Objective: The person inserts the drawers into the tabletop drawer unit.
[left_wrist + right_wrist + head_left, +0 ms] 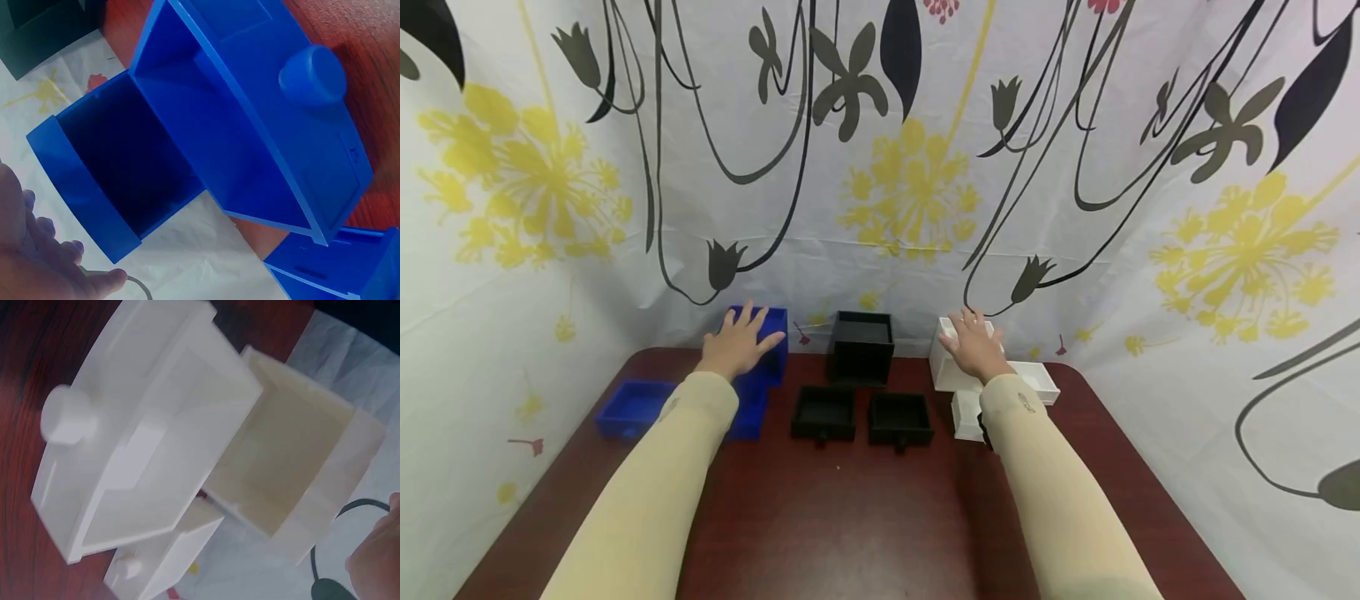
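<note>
My left hand [733, 343] is held over the blue box [777, 350] with its fingers spread. In the left wrist view this hand [44, 250] grips nothing, beside the hollow blue box [81, 187]. A blue drawer with a round knob [312, 75] sits in front of that box, and a second blue drawer [632, 408] lies farther left. Over the white box [943, 367] is my right hand [976, 346], fingers extended and holding nothing. The right wrist view has a knobbed white drawer [112, 444] before the hollow white box [340, 469]. Another white drawer [1037, 382] lies to the right.
Between the hands stands a black box [863, 354], with a left black drawer [823, 425] and a right black drawer [901, 432] before it. The dark red table [850, 533] backs onto a hanging floral cloth [775, 208], which also encloses both sides.
</note>
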`<control>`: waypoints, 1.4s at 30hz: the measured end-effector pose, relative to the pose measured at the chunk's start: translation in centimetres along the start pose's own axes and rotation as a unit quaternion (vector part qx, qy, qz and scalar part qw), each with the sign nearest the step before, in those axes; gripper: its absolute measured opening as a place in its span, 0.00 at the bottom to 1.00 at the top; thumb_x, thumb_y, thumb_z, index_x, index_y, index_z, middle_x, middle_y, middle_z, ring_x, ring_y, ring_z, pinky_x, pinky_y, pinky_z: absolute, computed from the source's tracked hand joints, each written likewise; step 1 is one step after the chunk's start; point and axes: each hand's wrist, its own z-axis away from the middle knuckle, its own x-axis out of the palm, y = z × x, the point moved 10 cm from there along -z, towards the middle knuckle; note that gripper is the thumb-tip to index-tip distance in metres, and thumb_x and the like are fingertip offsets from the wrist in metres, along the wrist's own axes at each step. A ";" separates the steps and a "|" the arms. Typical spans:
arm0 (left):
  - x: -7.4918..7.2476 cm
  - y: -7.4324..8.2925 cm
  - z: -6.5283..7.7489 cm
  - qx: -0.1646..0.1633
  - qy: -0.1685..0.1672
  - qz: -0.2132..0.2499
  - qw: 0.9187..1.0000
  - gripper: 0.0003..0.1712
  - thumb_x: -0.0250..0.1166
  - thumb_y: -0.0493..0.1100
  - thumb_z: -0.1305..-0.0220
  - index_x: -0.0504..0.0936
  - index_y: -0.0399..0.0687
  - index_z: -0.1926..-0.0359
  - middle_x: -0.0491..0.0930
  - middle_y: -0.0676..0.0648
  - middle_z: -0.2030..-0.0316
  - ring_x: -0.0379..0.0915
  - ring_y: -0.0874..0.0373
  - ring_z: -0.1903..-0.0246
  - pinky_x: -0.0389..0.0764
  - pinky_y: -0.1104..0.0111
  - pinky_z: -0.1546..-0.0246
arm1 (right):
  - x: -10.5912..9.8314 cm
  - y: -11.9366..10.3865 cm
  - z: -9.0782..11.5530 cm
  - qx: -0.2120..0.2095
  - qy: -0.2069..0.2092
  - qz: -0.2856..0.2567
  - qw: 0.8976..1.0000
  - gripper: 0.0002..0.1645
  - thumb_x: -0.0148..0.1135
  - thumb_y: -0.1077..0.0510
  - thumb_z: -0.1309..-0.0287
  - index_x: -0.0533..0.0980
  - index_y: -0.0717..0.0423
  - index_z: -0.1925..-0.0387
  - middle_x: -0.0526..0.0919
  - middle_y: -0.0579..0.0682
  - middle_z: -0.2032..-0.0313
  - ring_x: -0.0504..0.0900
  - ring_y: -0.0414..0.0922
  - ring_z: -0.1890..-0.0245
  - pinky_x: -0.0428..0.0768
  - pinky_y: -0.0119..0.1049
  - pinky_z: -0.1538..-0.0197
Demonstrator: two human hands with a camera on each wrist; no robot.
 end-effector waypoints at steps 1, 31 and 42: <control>0.0 0.1 -0.1 0.002 0.001 0.000 1.000 0.48 0.38 0.73 0.25 0.43 0.51 0.18 0.33 0.38 0.20 0.31 0.31 0.23 0.49 0.24 0.37 | 0.0 -0.1 0.0 -0.001 0.001 -0.005 1.000 0.39 0.43 0.41 0.21 0.54 0.58 0.21 0.43 0.61 0.20 0.35 0.61 0.21 0.37 0.75 0.31; 1.0 7.1 -4.2 0.116 0.055 0.226 0.966 0.43 0.68 0.57 0.32 0.65 0.43 0.25 0.69 0.37 0.31 0.69 0.38 0.36 0.72 0.44 0.40 | 4.8 -7.4 5.9 -0.057 0.014 -0.237 0.970 0.35 0.55 0.53 0.24 0.58 0.63 0.24 0.46 0.63 0.21 0.50 0.62 0.23 0.55 0.60 0.26; 2.7 9.3 -7.0 0.115 0.012 0.235 0.965 0.50 0.70 0.61 0.36 0.60 0.45 0.22 0.61 0.39 0.26 0.59 0.41 0.29 0.64 0.45 0.32 | 7.2 -7.6 8.7 -0.027 -0.026 -0.262 0.964 0.37 0.55 0.52 0.24 0.56 0.59 0.22 0.45 0.60 0.20 0.56 0.60 0.25 0.61 0.60 0.29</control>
